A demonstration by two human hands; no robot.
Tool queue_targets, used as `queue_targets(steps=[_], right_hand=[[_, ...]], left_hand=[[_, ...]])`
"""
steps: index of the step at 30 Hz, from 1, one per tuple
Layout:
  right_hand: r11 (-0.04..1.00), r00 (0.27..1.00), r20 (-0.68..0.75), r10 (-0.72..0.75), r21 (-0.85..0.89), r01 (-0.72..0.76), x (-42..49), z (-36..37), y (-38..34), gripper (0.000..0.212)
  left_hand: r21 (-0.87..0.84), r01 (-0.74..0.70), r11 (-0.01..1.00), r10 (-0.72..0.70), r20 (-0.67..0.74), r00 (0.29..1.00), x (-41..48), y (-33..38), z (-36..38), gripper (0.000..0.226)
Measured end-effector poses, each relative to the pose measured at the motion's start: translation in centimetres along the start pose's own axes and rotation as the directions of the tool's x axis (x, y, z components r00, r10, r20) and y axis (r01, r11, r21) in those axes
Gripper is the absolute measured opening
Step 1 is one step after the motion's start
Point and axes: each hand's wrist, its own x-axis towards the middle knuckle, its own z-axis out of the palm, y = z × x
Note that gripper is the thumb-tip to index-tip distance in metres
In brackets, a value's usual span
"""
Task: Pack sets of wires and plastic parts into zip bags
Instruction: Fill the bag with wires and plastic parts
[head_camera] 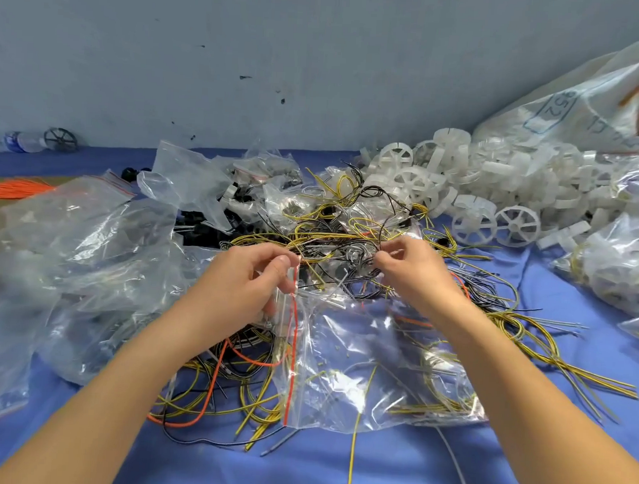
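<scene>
Tablecloth of blue beneath a grey wall bears wires; left hand pinches a zip bag, right hand wires.

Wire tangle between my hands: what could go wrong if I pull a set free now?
1. The right hand pinches thin strands inside the dense wire tangle. Pulling may drag extra yellow or black wires along, so the set could be miscounted.
2. The left hand pinches the zip bag only at its red-striped edge. The mouth looks barely open, so wire ends may miss it.
</scene>
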Motion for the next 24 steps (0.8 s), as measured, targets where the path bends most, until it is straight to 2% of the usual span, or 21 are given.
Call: queue_targets(steps=[5,9,11,13,15,17,20,24], right_hand=[[0.975,0.984,-0.137,-0.111,0.179,0.134,0.0,-3.0,0.3,0.011],[0.948,0.971,-0.163,-0.176,0.236,0.212,-0.5,-5.3,-0.3,0.017],[0.924,0.958,-0.175,-0.228,0.271,0.270,-1.0,-6.3,-1.2,0.016],[0.901,0.939,-0.174,-0.295,0.277,0.334,-1.7,-7.0,-2.5,0.013],[0.882,0.921,-0.142,-0.362,0.268,0.388,-2.5,-7.3,-3.8,0.013],[0.852,0.899,-0.091,-0.429,0.291,0.436,-3.5,-7.2,-5.2,0.016],[0.789,0.862,-0.015,-0.506,0.396,0.470,-4.9,-6.7,-6.9,0.019],[0.747,0.870,0.033,-0.492,0.529,0.403,-5.8,-5.8,-7.5,0.020]], left_hand=[[0.015,-0.024,1.000,0.025,-0.039,0.999,0.0,0.2,-0.4,0.021],[0.032,-0.051,0.998,0.055,-0.123,0.991,-0.1,1.3,0.2,0.020],[0.132,-0.138,0.982,0.166,-0.229,0.959,-0.3,2.6,0.4,0.019],[0.308,-0.298,0.904,0.385,-0.278,0.880,-0.6,4.6,0.8,0.026],[0.472,-0.423,0.773,0.572,-0.233,0.786,-0.6,6.6,1.3,0.043],[0.582,-0.463,0.668,0.653,-0.163,0.739,-0.5,8.0,2.2,0.061],[0.670,-0.440,0.599,0.653,-0.090,0.752,-0.4,8.6,3.4,0.078],[0.620,-0.390,0.680,0.607,-0.178,0.775,-0.7,7.5,3.9,0.076]])
